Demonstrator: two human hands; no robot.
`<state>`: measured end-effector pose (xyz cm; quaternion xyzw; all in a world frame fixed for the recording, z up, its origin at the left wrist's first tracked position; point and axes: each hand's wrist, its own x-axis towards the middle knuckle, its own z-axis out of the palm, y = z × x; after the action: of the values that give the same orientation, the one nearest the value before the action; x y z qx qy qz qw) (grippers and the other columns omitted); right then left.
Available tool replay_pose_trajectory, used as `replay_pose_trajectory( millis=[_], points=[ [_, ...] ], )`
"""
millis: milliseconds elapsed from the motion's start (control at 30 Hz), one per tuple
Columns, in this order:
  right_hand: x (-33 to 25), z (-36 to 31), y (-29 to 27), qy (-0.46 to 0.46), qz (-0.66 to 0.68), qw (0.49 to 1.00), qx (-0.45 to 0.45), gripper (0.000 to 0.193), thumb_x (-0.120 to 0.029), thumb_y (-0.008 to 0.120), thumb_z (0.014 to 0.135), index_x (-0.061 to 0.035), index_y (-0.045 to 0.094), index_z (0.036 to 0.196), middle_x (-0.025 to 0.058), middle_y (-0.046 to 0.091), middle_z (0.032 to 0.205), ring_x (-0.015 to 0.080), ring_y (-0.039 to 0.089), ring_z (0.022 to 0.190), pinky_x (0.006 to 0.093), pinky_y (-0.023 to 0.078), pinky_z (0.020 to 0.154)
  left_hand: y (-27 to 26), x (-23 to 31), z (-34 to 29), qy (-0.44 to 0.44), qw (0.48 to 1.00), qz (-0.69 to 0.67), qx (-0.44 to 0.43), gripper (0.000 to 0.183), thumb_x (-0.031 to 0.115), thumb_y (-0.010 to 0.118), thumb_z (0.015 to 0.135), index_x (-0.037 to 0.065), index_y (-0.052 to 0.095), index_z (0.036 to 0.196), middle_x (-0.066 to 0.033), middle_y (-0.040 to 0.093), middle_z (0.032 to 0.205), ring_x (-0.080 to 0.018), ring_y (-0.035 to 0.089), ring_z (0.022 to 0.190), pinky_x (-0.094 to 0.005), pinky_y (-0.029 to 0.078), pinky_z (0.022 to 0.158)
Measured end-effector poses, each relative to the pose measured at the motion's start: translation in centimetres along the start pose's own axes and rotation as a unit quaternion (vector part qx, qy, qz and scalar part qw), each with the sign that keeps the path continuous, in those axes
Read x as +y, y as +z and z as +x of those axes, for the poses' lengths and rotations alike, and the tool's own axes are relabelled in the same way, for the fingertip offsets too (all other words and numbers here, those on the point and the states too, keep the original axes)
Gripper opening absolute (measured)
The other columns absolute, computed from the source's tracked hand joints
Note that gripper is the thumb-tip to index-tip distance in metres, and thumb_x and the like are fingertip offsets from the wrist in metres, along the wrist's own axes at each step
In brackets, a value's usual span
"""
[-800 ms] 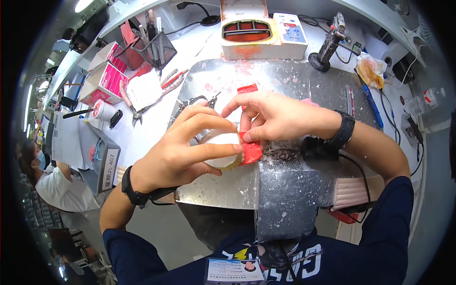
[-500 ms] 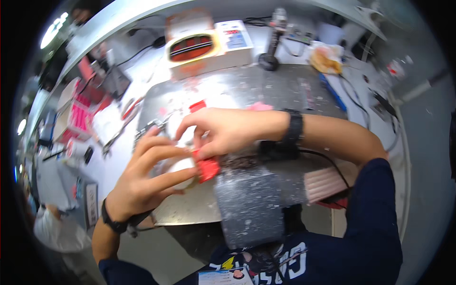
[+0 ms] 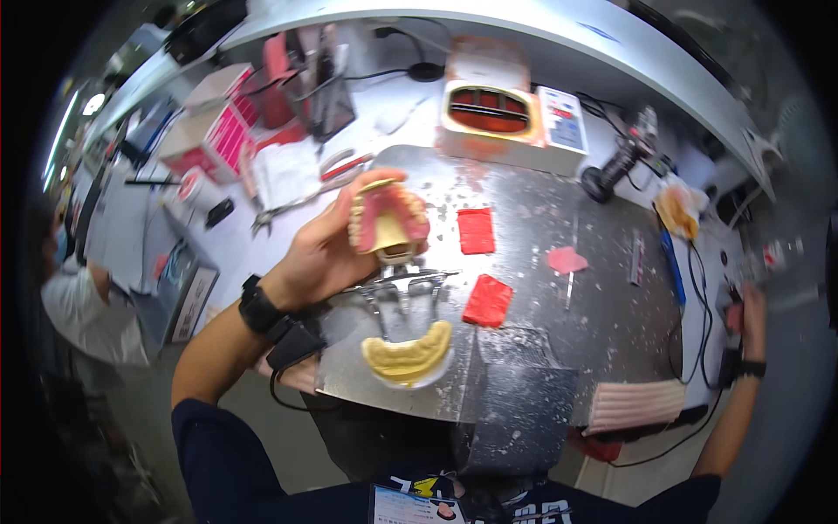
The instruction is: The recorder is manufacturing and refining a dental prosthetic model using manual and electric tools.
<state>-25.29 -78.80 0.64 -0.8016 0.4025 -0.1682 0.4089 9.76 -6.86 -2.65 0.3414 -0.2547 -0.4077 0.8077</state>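
My left hand (image 3: 319, 253) is closed on the raised upper half of a metal dental articulator (image 3: 403, 281). That half carries a denture model (image 3: 388, 218) with cream teeth set in pink wax around a yellowish palate. Below it, the lower yellow plaster cast (image 3: 407, 354) rests on a white base over the metal plate, near its front edge. Two red wax pieces (image 3: 477, 231) lie to the right of the articulator. Far out at the right side of the bench is my right hand (image 3: 752, 319), beside small dark and pinkish items; its fingers are blurred and partly hidden.
A wax heater box (image 3: 489, 113) stands at the back, with a black torch (image 3: 620, 166) to its right. Pliers (image 3: 288, 205), a pink box (image 3: 214, 135) and a mesh pen holder (image 3: 325, 100) are at left. A pink wax scrap (image 3: 566, 259) lies on the metal plate (image 3: 602, 306).
My right hand has left the articulator for the far right. My left hand now holds the articulator's upper half raised, and the red wax lies on the plate. The view has swung left.
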Motion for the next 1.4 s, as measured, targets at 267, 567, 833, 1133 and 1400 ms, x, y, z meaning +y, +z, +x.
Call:
replay_pose_trajectory(
  millis=[267,567,833,1133,1400],
  points=[
    [-2.7,-0.8,10.1,-0.021,0.012,0.995,0.096,0.037,-0.042,0.054,0.104,-0.0059,0.055,0.114,0.0028,0.053,0.056,0.0093,0.045,0.036,0.0233,0.03,0.033,1.5,3.1,-0.2,0.049,0.914,0.39,0.103,0.038,0.013,0.069,0.093,0.004,0.055,0.127,-0.0081,0.061,0.121,-0.0148,0.062,0.11,-0.0308,0.053,0.096],
    [-24.7,-14.6,21.8,-0.572,0.062,0.818,0.013,0.052,-0.007,0.06,0.095,-0.0049,0.041,0.143,0.0105,0.057,0.112,0.0118,0.052,0.088,0.0251,0.044,0.083,1.5,1.7,-0.4,-0.009,0.954,0.294,0.054,0.027,0.013,0.067,0.095,0.004,0.059,0.119,-0.0053,0.061,0.112,-0.0118,0.063,0.102,-0.0284,0.051,0.091],
    [-34.1,-18.1,34.5,-0.578,0.168,0.796,-0.068,0.034,-0.013,0.061,0.092,0.0002,0.049,0.12,0.0128,0.054,0.1,0.0073,0.047,0.057,0.0172,0.035,0.048,1.2,1.3,-0.4,-0.006,0.973,0.228,0.026,0.019,0.014,0.061,0.098,0.002,0.06,0.113,-0.0045,0.065,0.103,-0.0102,0.064,0.098,-0.0277,0.051,0.087],
    [-34.9,-18.8,40.4,-0.54,0.199,0.736,-0.357,0.029,-0.005,0.082,0.078,-0.0002,0.059,0.096,0.012,0.063,0.08,0.0256,0.071,0.073,0.033,0.06,0.07,1.2,0.6,-0.3,0.016,0.973,0.224,0.052,0.015,0.013,0.06,0.098,0.002,0.062,0.109,-0.0042,0.067,0.099,-0.01,0.063,0.094,-0.027,0.049,0.086],
    [-34.7,-19.9,42.7,-0.474,0.214,0.707,-0.48,0.03,-0.015,0.075,0.088,-0.0015,0.049,0.098,0.0117,0.057,0.083,0.0448,0.065,0.111,0.053,0.054,0.099,1.5,1.2,-0.6,-0.025,0.981,0.186,0.05,0.02,0.007,0.056,0.1,-0.001,0.057,0.119,-0.0056,0.067,0.097,-0.0099,0.066,0.09,-0.026,0.054,0.081]
  ],
)
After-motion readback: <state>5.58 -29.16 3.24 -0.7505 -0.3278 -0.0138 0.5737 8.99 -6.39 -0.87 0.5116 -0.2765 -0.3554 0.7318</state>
